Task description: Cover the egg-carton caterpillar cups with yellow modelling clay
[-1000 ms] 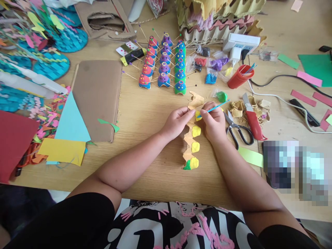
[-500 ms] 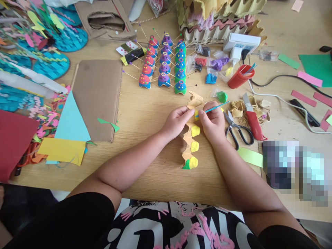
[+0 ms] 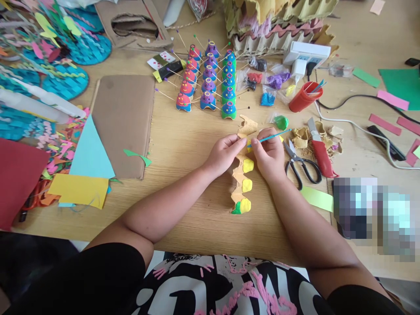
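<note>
A strip of egg carton stands upright between my forearms, its cups coated in yellow clay, with green clay at the near end. My left hand pinches the strip near its far part. A thin blue stick is held in my right hand, its fingertips close to a yellow cup beside my left fingers. The stick's tip is hidden by the fingers. Bare carton shows beyond my hands, and a green clay lump lies just past the right hand.
Three rows of decorated carton caterpillars stand ahead. Scissors, a red-handled knife and a red cup are on the right. Cardboard and coloured paper lie left. A power strip and egg cartons sit at the back.
Both hands keep nearly the same place and grip. The blue stick has shifted very slightly, and the whole view has moved by a tiny amount.
</note>
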Tool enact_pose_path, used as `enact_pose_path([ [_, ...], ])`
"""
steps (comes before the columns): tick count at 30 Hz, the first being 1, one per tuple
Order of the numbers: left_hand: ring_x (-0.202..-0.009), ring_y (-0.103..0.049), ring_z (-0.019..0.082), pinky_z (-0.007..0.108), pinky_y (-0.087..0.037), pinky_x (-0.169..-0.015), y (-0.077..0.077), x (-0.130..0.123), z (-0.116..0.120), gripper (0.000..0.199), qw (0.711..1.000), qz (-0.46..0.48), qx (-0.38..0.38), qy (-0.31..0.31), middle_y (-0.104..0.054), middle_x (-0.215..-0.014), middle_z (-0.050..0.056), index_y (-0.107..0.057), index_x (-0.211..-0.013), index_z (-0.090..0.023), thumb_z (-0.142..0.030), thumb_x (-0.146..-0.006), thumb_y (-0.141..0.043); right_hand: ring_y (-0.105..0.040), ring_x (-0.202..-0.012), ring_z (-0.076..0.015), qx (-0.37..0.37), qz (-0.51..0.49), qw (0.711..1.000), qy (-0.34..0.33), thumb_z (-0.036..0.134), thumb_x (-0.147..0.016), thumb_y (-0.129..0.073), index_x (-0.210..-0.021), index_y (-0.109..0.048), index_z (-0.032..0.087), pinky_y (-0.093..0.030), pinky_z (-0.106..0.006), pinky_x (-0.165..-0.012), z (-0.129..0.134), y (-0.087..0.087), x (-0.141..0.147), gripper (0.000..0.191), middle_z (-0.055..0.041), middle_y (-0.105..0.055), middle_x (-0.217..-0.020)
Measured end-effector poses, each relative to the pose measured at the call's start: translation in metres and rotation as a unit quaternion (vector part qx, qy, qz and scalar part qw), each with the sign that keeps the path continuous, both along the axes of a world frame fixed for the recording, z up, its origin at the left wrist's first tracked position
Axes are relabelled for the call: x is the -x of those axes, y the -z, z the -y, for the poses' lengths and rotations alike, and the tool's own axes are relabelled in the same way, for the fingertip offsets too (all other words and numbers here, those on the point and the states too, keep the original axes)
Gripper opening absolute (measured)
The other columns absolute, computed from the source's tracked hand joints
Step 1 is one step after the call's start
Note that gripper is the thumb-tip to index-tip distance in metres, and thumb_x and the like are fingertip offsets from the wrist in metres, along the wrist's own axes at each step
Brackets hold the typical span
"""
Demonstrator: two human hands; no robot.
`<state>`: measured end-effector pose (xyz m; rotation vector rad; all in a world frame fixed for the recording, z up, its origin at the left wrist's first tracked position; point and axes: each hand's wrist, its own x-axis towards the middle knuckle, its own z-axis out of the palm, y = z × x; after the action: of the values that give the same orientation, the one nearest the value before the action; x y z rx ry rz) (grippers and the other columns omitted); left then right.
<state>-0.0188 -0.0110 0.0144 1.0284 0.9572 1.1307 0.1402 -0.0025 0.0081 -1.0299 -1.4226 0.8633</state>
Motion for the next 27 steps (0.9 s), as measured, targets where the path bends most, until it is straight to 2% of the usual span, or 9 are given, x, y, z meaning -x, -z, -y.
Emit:
enact_pose_path([
  [6, -0.068, -0.041, 0.011, 0.029, -0.033, -0.064, 0.000, 0.000, 0.000, 0.046, 1.000, -0.016, -0.014, 0.000, -0.046, -0.070, -0.002, -0.057, -0.072, -0.019, -0.056, -0.094, -0.075, -0.054, -0.082, -0.0166, -0.029, -0.011, 1.000, -0.002, 0.057, -0.094, -0.076, -0.081, -0.060, 0.026, -0.045, -0.036, -0.081, 0.000, 0.000, -0.001, 0.037, 0.0010, -0.054, -0.084],
  [13, -0.066, -0.036, 0.010, 0.028, -0.031, -0.063, 0.001, 0.000, 0.000, 0.048, 1.000, 0.007, -0.018, -0.008, -0.042, -0.069, -0.003, -0.055, -0.071, -0.019, -0.056, -0.093, -0.075, -0.055, -0.083, -0.0172, -0.045, 0.036, 0.998, 0.016, 0.054, -0.095, -0.074, -0.083, -0.061, 0.026, -0.045, -0.037, -0.081, -0.002, 0.006, -0.003, 0.034, 0.0007, -0.056, -0.085],
  [18, -0.066, -0.039, 0.010, 0.027, -0.033, -0.063, 0.003, 0.000, -0.001, 0.048, 1.000, 0.025, -0.016, -0.008, -0.045, -0.069, -0.003, -0.058, -0.071, -0.019, -0.058, -0.092, -0.077, -0.056, -0.084, -0.0177, -0.065, 0.025, 0.998, 0.006, 0.051, -0.098, -0.072, -0.083, -0.060, 0.025, -0.046, -0.039, -0.083, -0.002, 0.005, -0.003, 0.032, 0.0003, -0.056, -0.086],
  [27, -0.063, -0.049, 0.010, 0.025, -0.040, -0.063, 0.013, -0.001, -0.002, 0.042, 0.995, 0.085, 0.035, -0.025, -0.051, -0.067, -0.004, -0.058, -0.074, -0.019, -0.050, -0.092, -0.081, -0.057, -0.087, -0.0189, -0.088, 0.054, 0.995, 0.006, 0.045, -0.099, -0.071, -0.084, -0.060, 0.026, -0.046, -0.040, -0.083, -0.003, 0.008, -0.003, 0.026, -0.0006, -0.058, -0.086],
])
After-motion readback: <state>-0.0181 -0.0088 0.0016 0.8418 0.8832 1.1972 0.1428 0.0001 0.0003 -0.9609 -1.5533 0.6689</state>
